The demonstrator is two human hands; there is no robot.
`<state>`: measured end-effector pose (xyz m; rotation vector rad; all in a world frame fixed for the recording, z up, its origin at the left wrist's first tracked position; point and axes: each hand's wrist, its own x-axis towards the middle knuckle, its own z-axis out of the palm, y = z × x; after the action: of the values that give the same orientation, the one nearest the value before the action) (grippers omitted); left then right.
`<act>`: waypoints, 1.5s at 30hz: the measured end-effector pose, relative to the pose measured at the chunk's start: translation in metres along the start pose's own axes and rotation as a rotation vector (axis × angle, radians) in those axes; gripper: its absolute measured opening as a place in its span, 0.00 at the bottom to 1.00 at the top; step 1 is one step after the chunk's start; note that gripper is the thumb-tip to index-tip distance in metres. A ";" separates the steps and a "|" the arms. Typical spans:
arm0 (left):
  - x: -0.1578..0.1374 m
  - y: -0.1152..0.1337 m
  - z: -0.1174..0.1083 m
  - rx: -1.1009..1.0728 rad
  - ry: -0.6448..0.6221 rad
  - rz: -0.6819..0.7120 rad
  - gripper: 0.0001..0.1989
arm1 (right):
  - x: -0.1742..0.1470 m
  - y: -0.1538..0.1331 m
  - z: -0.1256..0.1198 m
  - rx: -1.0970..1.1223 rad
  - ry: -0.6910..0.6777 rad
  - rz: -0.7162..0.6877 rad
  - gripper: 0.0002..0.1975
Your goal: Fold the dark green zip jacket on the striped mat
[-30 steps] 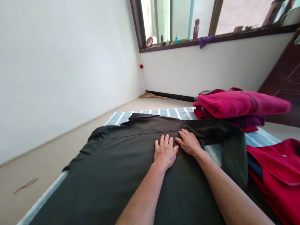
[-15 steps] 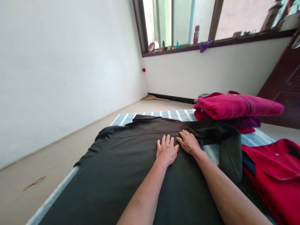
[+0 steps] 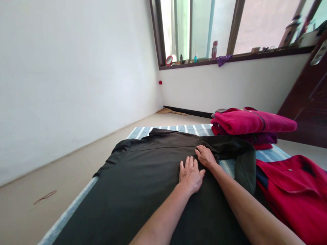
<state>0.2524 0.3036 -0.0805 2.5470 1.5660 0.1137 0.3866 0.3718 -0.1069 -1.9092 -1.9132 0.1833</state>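
Both our left hand (image 3: 191, 175) and right hand (image 3: 205, 157) lay open, gripping nothing, on the dark-green collared garment (image 3: 133, 190) spread over blue-and-white striped cloth (image 3: 268, 156). We had just slid the left rightward, apparently smoothing fabric.

We're seeing the left hand (image 3: 192, 175) sliding back across the dark garment (image 3: 138, 183), its fingertips drawing away from the seam (image 3: 163, 147), and we're catching more of the door handle (image 3: 318, 53) as our view shifts.

The garment (image 3: 138, 183) is dark green, the sheet (image 3: 272, 154) striped blue-and-white.
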 end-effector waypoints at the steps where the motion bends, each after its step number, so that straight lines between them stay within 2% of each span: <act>1: -0.005 0.004 0.003 -0.012 -0.024 0.014 0.34 | 0.001 0.001 -0.001 0.015 0.005 0.005 0.19; 4: -0.013 0.009 0.010 -0.029 -0.061 0.040 0.39 | 0.002 0.004 -0.006 0.058 0.020 0.016 0.20; 8: -0.013 0.008 0.009 -0.028 -0.070 0.037 0.39 | -0.006 -0.009 -0.017 0.091 0.039 -0.022 0.21; 12: -0.019 0.010 0.003 -0.058 -0.046 0.051 0.38 | -0.027 -0.032 -0.023 0.089 0.012 -0.132 0.19; 14: -0.025 0.013 0.001 -0.079 -0.016 0.058 0.37 | -0.040 -0.035 -0.021 0.067 -0.023 -0.148 0.20; 18: -0.047 0.020 -0.002 -0.109 -0.058 0.026 0.39 | -0.060 -0.018 -0.015 -0.025 -0.084 -0.060 0.25; 22: -0.076 0.026 -0.006 -0.142 -0.098 0.041 0.40 | -0.065 -0.004 -0.015 -0.093 -0.109 -0.017 0.28; 26: -0.113 0.033 -0.011 -0.218 -0.138 0.074 0.39 | -0.070 -0.010 -0.018 -0.132 -0.114 -0.026 0.28; 31: -0.147 0.045 -0.012 -0.303 -0.223 0.149 0.41 | -0.095 -0.015 -0.019 -0.173 -0.128 -0.006 0.31; 37: -0.158 0.051 -0.006 -0.323 -0.214 0.168 0.40 | -0.110 -0.010 -0.023 -0.216 -0.149 0.031 0.33; 41: -0.162 0.052 -0.006 -0.300 -0.179 0.174 0.39 | -0.118 -0.019 -0.028 -0.231 -0.147 0.029 0.33; 45: -0.172 0.055 -0.009 -0.353 -0.166 0.182 0.39 | -0.143 -0.029 -0.031 -0.231 -0.146 0.005 0.34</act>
<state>0.2218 0.1266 -0.0598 2.3455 1.1375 0.1766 0.3665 0.2247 -0.0967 -2.1000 -2.1047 0.1090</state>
